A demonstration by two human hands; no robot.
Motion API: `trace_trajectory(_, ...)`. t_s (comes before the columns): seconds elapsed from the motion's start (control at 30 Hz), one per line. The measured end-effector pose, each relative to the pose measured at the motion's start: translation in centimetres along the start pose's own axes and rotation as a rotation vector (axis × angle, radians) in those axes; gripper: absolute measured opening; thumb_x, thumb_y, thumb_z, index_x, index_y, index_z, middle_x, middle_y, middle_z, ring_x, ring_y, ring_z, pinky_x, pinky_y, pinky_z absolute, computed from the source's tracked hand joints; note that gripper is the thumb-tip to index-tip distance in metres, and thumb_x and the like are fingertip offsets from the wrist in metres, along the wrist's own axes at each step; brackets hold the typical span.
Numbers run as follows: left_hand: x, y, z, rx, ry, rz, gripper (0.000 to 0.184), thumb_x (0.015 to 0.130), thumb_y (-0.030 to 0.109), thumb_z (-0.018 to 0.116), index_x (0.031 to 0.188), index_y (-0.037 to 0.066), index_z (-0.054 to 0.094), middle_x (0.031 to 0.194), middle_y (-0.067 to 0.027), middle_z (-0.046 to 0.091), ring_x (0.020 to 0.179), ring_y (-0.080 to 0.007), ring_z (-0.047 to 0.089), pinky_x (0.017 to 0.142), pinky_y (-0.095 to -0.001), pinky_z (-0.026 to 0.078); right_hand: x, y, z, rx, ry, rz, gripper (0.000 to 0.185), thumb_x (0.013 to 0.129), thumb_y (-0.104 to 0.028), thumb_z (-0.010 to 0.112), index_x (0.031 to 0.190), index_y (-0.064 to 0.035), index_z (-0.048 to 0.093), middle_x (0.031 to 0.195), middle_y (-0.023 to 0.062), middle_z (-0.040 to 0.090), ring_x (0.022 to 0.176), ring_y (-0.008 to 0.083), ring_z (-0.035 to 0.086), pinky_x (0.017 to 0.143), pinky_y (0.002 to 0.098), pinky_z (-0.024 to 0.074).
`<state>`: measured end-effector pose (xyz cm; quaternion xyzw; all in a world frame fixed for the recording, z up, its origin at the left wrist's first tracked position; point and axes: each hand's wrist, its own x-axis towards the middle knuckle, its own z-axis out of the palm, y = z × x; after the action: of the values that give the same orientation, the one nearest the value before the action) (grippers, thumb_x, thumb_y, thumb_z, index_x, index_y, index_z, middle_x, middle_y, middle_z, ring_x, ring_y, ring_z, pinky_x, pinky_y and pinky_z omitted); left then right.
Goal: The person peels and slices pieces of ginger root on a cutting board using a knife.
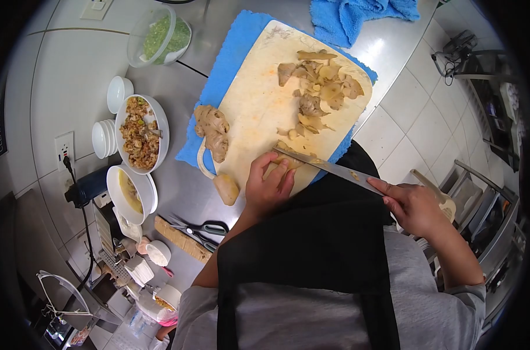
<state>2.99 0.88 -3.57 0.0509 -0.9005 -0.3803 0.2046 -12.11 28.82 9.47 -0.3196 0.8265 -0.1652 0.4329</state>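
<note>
My left hand [269, 182] is closed on a piece of ginger [293, 165] at the near edge of the wooden cutting board [253, 96]. The fingertips press it down beside the blade. In my right hand [415, 209] is the handle end of a large knife [338, 169], whose blade reaches left across the ginger. Brown peels and scraps [329, 87] lie scattered over the right part of the board. A knobbly unpeeled ginger root [212, 133] rests on the board's left edge. Nearer my left forearm lies a peeled piece of ginger [226, 189], by the board's handle.
A blue towel [227, 52] lies under the board, and another blue cloth [349, 20] is at the back. Along the wall stand a bowl of brown chopped food [163, 119], a bowl with yellow liquid [116, 186] and a green-filled tub [160, 38]. Scissors [204, 229] lie near my left arm.
</note>
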Motion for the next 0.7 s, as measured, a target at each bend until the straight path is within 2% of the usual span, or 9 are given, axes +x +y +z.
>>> trace_trajectory(0.13, 0.0, -0.1, 0.1, -0.001, 0.000, 0.002, 0.033, 0.075, 0.002, 0.077, 0.106, 0.002, 0.065, 0.112, -0.0197, 0.055, 0.103, -0.0321, 0.061, 0.086, -0.0373, 0.058, 0.6, 0.1, 1.1, 0.035, 0.078, -0.057, 0.042, 0.095, -0.027, 0.055, 0.137, -0.0282, 0.053, 0.087, 0.0121, 0.069, 0.074, 0.0340, 0.065, 0.069, 0.0429, 0.0527)
trace_trajectory(0.37, 0.0, -0.3, 0.1, 0.016, 0.009, 0.032, 0.031, 0.074, 0.003, 0.078, 0.103, 0.002, 0.065, 0.111, -0.0190, 0.055, 0.101, -0.0318, 0.063, 0.084, -0.0361, 0.058, 3.1, -0.9, 0.9, 0.094, 0.012, -0.041, 0.041, 0.097, -0.026, 0.053, 0.138, -0.0269, 0.053, 0.084, 0.0135, 0.069, 0.074, 0.0352, 0.064, 0.069, 0.0434, 0.0522)
trace_trajectory(0.43, -0.1, -0.4, 0.1, 0.031, 0.007, 0.025, 0.031, 0.074, 0.003, 0.078, 0.102, 0.003, 0.066, 0.110, -0.0184, 0.056, 0.101, -0.0317, 0.063, 0.083, -0.0352, 0.059, 4.1, -1.3, 0.0, 0.204, -0.179, 0.077, 0.040, 0.100, -0.027, 0.049, 0.140, -0.0254, 0.051, 0.091, 0.0115, 0.070, 0.075, 0.0313, 0.067, 0.069, 0.0415, 0.0523)
trace_trajectory(0.47, -0.2, -0.4, 0.1, 0.034, 0.007, 0.027, 0.031, 0.074, 0.003, 0.078, 0.102, 0.003, 0.066, 0.110, -0.0184, 0.056, 0.101, -0.0317, 0.063, 0.083, -0.0352, 0.059, 4.5, -0.8, 0.0, 0.205, -0.178, 0.075, 0.040, 0.100, -0.027, 0.049, 0.140, -0.0254, 0.051, 0.091, 0.0115, 0.070, 0.075, 0.0313, 0.067, 0.069, 0.0415, 0.0523)
trace_trajectory(0.57, -0.3, -0.5, 0.2, 0.043, 0.016, 0.033, 0.031, 0.073, 0.004, 0.078, 0.101, 0.003, 0.066, 0.109, -0.0182, 0.057, 0.100, -0.0326, 0.063, 0.082, -0.0367, 0.058, 5.2, 0.5, 0.0, 0.496, -0.239, -0.024, 0.040, 0.103, -0.029, 0.045, 0.142, -0.0242, 0.048, 0.102, 0.0069, 0.071, 0.078, 0.0248, 0.068, 0.071, 0.0392, 0.0518)
trace_trajectory(0.63, -0.1, -0.6, 0.1, 0.107, 0.051, 0.114, 0.031, 0.072, 0.006, 0.080, 0.100, 0.004, 0.066, 0.110, -0.0161, 0.058, 0.099, -0.0325, 0.063, 0.082, -0.0380, 0.056, 5.1, 0.1, -0.6, 0.704, -0.413, 0.252, 0.040, 0.104, -0.030, 0.043, 0.143, -0.0232, 0.047, 0.108, 0.0024, 0.070, 0.081, 0.0201, 0.067, 0.073, 0.0373, 0.0514)
trace_trajectory(0.67, 0.1, -0.5, -0.2, 0.110, 0.054, 0.117, 0.031, 0.072, 0.006, 0.080, 0.100, 0.004, 0.066, 0.110, -0.0161, 0.058, 0.099, -0.0325, 0.063, 0.082, -0.0380, 0.056, 4.9, 0.3, -0.3, 0.702, -0.410, 0.247, 0.040, 0.104, -0.030, 0.043, 0.143, -0.0232, 0.047, 0.108, 0.0024, 0.070, 0.081, 0.0201, 0.067, 0.073, 0.0373, 0.0514)
trace_trajectory(0.7, 0.6, -0.1, -0.5, 0.139, 0.043, 0.158, 0.031, 0.072, 0.007, 0.080, 0.099, 0.005, 0.066, 0.109, -0.0145, 0.060, 0.098, -0.0320, 0.063, 0.082, -0.0383, 0.056, 4.5, 0.7, 0.3, 0.606, -0.295, 0.122, 0.039, 0.104, -0.029, 0.044, 0.142, -0.0234, 0.048, 0.103, 0.0038, 0.070, 0.078, 0.0215, 0.066, 0.073, 0.0371, 0.0515)
